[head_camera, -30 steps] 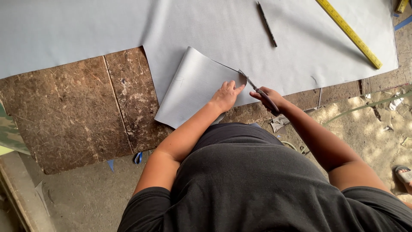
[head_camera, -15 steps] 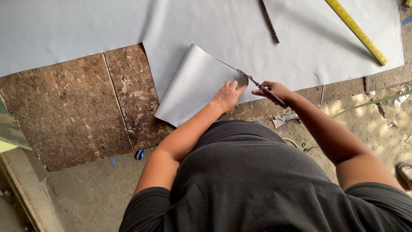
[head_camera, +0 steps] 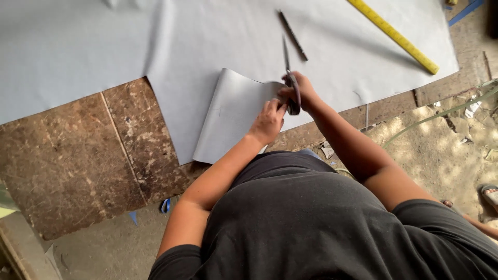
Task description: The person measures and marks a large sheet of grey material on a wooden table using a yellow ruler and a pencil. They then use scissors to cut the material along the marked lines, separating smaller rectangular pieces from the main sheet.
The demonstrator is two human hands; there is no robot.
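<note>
- Far left, near edge: pale green strip (head_camera: 6, 205) at the frame border; what it is cannot be told.
- Left: brown mottled board (head_camera: 67, 166) on the floor, a seam line running through it, bare where the sheet does not reach.
- Near the board's near edge: small blue scrap (head_camera: 165, 206) and a blue fleck beside it on the sandy floor (head_camera: 104, 249).
- Across the far half: large pale grey sheet (head_camera: 78, 46) spread flat over the board, plain, no print visible.
- Centre: a cut flap (head_camera: 228, 116) of the same sheet curls up and back toward the person.
- Left hand (head_camera: 268, 120): fingers flat and pressed on the flap's right edge, pinning it, nothing gripped.
- Right hand (head_camera: 300, 92): closed through the handles of the scissors (head_camera: 290, 78); blades point away, lying along the cut line in the sheet, just right of the flap; the two hands almost touch.
- Just beyond the scissors: thin dark stick (head_camera: 293, 35), pencil-like, lying on the sheet.
- Far right: yellow ruler (head_camera: 397, 37) set diagonally on the sheet.
- Top right corner: blue strip (head_camera: 466, 10).
- Right, near: paper scraps (head_camera: 471, 110) on sunlit sand; a sandalled foot (head_camera: 490, 196) at the frame edge.
</note>
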